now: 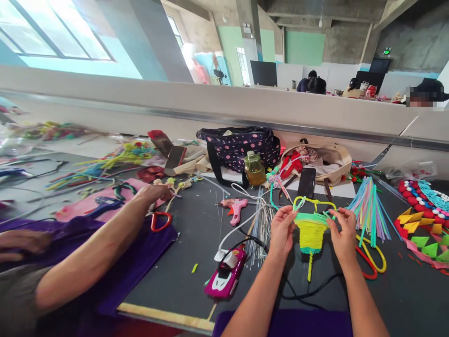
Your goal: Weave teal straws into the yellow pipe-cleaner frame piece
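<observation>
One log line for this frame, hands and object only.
left hand: holds cone left edge | right hand: holds cone right edge | cone: above table

No legible text, label, brand or number on anything here.

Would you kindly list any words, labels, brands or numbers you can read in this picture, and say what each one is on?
None can be read.
The green lit sign high on the far wall: too small to read.
The bottle of yellow liquid: no legible label.
The pink glue gun and the magenta phone case: no readable marking.
The woven yellow-green piece between the left hand and right hand: no text.
</observation>
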`<state>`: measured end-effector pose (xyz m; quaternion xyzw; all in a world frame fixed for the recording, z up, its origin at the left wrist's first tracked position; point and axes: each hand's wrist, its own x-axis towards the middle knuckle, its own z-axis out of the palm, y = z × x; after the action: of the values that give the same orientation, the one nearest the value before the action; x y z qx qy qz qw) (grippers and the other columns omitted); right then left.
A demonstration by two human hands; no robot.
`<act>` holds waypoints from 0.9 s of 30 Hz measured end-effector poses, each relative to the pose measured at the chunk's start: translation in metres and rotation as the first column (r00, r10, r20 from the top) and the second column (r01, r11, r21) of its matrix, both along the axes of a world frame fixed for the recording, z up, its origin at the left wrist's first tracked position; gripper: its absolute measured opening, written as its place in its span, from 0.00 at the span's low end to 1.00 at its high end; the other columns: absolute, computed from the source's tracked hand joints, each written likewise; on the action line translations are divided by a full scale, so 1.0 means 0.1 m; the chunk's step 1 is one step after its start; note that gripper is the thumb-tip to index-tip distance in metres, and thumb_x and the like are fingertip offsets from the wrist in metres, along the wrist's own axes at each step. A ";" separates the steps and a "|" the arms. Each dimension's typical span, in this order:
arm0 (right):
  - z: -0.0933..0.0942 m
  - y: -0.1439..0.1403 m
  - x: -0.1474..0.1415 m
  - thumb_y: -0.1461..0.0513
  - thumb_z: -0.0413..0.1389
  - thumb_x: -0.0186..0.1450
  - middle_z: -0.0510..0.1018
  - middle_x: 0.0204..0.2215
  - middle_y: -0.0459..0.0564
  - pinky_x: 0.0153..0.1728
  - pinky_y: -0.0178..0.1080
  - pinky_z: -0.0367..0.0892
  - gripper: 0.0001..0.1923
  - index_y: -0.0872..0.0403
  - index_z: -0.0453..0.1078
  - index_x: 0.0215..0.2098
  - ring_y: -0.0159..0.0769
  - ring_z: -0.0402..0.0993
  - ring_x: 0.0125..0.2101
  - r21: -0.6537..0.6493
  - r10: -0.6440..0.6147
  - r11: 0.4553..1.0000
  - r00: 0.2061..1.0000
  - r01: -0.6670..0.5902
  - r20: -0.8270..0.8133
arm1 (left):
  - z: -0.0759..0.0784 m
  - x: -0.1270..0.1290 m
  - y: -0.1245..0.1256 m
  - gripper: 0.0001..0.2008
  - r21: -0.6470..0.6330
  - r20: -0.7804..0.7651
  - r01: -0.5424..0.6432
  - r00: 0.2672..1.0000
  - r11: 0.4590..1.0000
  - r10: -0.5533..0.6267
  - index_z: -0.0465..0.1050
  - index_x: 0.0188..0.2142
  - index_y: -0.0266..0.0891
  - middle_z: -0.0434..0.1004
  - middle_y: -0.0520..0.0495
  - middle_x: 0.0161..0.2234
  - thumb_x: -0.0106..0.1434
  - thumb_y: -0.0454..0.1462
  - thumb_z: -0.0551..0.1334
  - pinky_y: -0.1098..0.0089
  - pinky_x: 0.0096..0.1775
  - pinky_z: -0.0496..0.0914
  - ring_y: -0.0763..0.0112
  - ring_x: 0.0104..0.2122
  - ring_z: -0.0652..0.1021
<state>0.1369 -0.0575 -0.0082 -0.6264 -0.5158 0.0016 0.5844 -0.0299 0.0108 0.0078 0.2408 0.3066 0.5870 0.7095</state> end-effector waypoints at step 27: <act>-0.28 0.16 0.17 0.47 0.62 0.52 0.73 0.20 0.41 0.24 0.35 0.63 0.20 0.53 0.67 0.29 0.31 0.67 0.20 -0.002 -0.046 0.998 0.642 0.069 -0.765 | -0.23 0.14 0.11 0.10 0.258 -0.482 -0.051 0.859 0.965 0.174 0.78 0.33 0.37 0.76 0.50 0.28 0.48 0.33 0.70 0.75 0.33 0.64 0.72 0.29 0.72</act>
<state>0.1538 -0.0417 -0.0357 -0.5753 -0.2011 0.2399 0.7556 -0.0161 0.0218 -0.0149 0.4488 0.4217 0.5772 0.5363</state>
